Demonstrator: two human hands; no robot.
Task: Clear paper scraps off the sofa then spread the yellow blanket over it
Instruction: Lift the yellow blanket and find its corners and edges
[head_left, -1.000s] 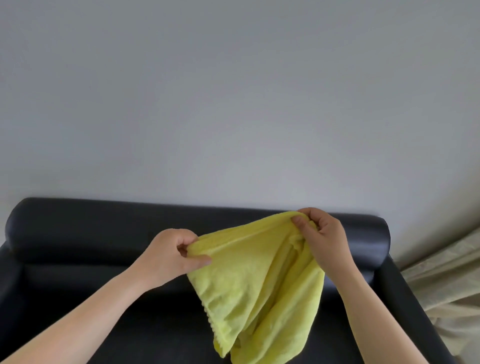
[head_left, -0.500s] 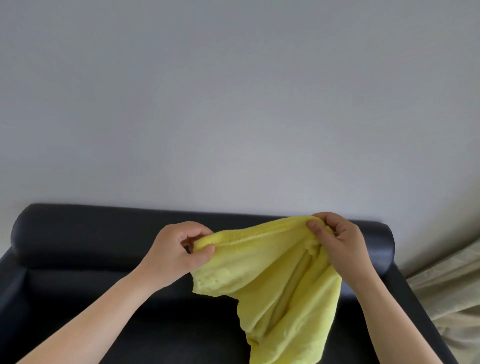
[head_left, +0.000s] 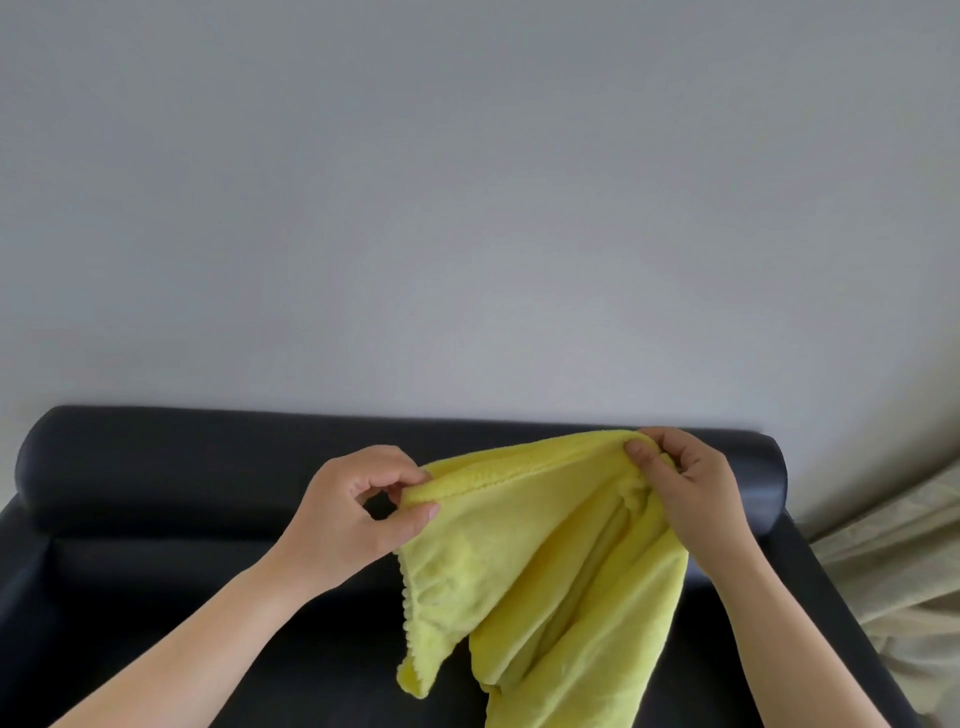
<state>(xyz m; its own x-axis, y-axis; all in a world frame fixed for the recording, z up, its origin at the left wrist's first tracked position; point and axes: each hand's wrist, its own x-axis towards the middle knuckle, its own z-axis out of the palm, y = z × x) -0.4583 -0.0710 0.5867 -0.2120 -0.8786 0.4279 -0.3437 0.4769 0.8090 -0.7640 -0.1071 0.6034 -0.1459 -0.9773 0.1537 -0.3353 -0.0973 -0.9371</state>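
Observation:
The yellow blanket (head_left: 524, 561) hangs in the air in front of a black leather sofa (head_left: 156, 467), bunched and only partly unfolded. My left hand (head_left: 353, 514) pinches its top hem at the left between thumb and fingers. My right hand (head_left: 685, 493) grips the same hem at the right, near the sofa's backrest. The hem is stretched between both hands and the rest of the cloth droops down over the seat. No paper scraps show on the visible part of the sofa.
A plain grey wall (head_left: 467, 208) fills the upper half of the view behind the sofa. A beige curtain (head_left: 893, 566) hangs at the right, beside the sofa's right arm.
The hands have drawn slightly further apart along the hem, so more of the top edge is stretched out. A lower corner of the blanket has dropped free on the left.

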